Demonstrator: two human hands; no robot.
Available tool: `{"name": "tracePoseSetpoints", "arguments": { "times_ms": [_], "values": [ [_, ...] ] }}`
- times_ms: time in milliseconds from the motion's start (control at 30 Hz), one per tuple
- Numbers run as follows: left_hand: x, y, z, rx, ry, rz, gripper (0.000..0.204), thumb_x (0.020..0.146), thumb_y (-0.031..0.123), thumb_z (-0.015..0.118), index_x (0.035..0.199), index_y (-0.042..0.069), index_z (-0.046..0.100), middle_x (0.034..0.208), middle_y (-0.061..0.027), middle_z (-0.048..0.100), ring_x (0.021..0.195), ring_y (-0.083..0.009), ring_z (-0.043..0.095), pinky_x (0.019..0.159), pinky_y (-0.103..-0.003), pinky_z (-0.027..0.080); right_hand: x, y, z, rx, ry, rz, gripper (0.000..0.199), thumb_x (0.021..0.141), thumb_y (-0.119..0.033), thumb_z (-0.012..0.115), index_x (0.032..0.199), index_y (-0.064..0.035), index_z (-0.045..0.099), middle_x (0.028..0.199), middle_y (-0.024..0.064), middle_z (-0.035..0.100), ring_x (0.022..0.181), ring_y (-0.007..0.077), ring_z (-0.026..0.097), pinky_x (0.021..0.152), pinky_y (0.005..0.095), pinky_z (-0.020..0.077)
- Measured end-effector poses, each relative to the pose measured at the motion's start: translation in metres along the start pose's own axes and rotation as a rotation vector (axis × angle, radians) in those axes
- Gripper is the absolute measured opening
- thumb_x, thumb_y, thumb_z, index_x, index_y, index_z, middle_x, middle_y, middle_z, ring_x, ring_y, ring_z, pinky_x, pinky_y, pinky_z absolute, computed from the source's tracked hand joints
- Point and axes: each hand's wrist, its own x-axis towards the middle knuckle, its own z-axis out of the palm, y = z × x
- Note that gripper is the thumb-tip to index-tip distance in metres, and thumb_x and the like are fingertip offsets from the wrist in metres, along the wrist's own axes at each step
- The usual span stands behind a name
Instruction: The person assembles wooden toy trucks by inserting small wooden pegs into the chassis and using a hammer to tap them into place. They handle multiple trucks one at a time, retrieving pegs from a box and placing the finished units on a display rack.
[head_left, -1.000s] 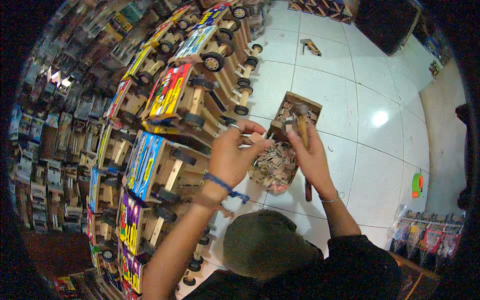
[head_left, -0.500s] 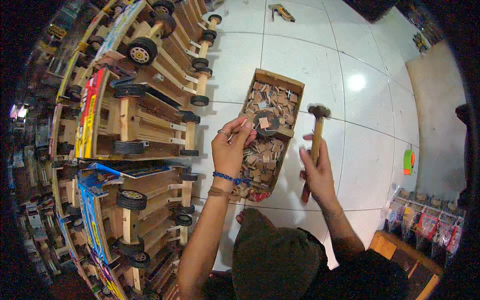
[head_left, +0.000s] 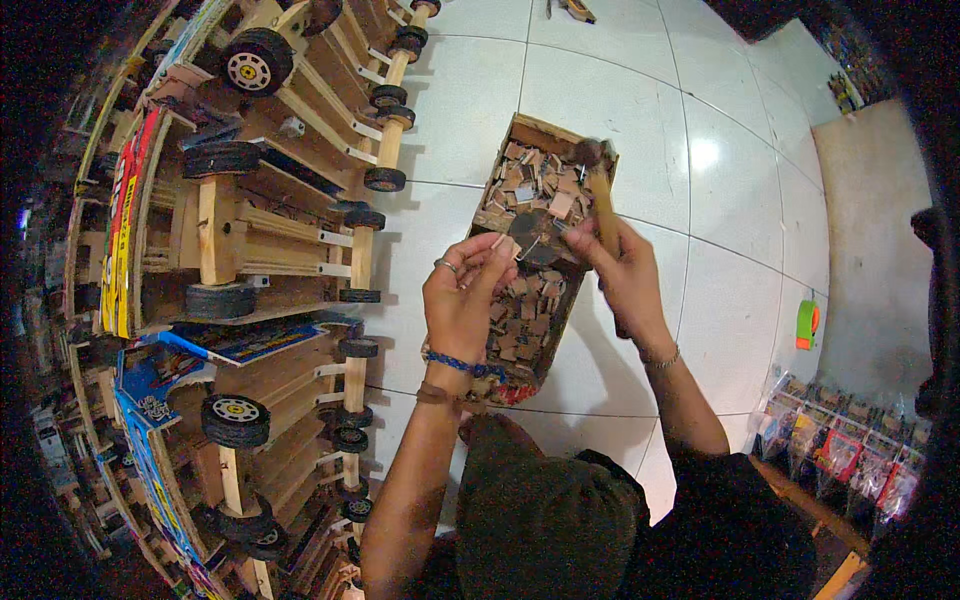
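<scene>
A person crouches over a white tiled floor (head_left: 640, 120). Their left hand (head_left: 462, 295) pinches a small dark wheel (head_left: 528, 232) together with what looks like a thin nail between thumb and fingertips, held just above a long cardboard box (head_left: 530, 135) full of small wooden offcuts (head_left: 535, 185). Their right hand (head_left: 628, 275) is wrapped around the wooden handle of a hammer (head_left: 600, 190), its dark head tipped over the box's far end. The wheel looks light, stiff and easy to fumble, best gripped by its rim. The hammer is head-heavy and sits firm in a grip low on the handle. To the left, close beside the box, rows of wooden toy trucks (head_left: 270, 230) with black wheels crowd the floor. To the right, bare tiles leave room for swinging.
</scene>
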Motion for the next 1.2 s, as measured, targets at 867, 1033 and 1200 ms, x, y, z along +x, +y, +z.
{"name": "tracePoseSetpoints", "arguments": {
  "times_ms": [867,1033,1200],
  "values": [
    [0.012,-0.007,0.01,0.136,0.111,0.167,0.025,0.089,0.014,0.076,0.103,-0.003,0.065,0.09,-0.0094,0.07,0.078,-0.0134,0.068,0.072,-0.025,0.055,-0.058,-0.023,-0.032,-0.869,-0.105,-0.408,0.061,0.095,-0.005,0.063,0.15,-0.0242,0.045,0.096,0.0153,0.068,0.08,0.0306,0.069,0.069,0.0381,0.0551],
    [0.012,-0.006,0.011,0.138,0.118,0.142,0.025,0.088,0.013,0.076,0.102,-0.004,0.064,0.091,-0.0114,0.071,0.076,-0.0146,0.069,0.07,-0.026,0.056,-0.06,-0.032,-0.032,-1.074,-0.181,-0.327,0.062,0.095,-0.005,0.063,0.15,-0.0279,0.045,0.076,0.0125,0.064,0.063,0.0288,0.064,0.059,0.0399,0.0516],
    [0.011,-0.004,0.013,0.119,0.143,0.138,0.025,0.087,0.013,0.077,0.101,-0.004,0.065,0.089,-0.0109,0.071,0.075,-0.0141,0.069,0.069,-0.027,0.056,-0.058,-0.026,-0.034,-0.869,0.01,-0.545,0.063,0.095,-0.002,0.062,0.151,-0.0233,0.044,0.085,0.0146,0.068,0.069,0.026,0.067,0.063,0.0379,0.0537]
  ]
}}
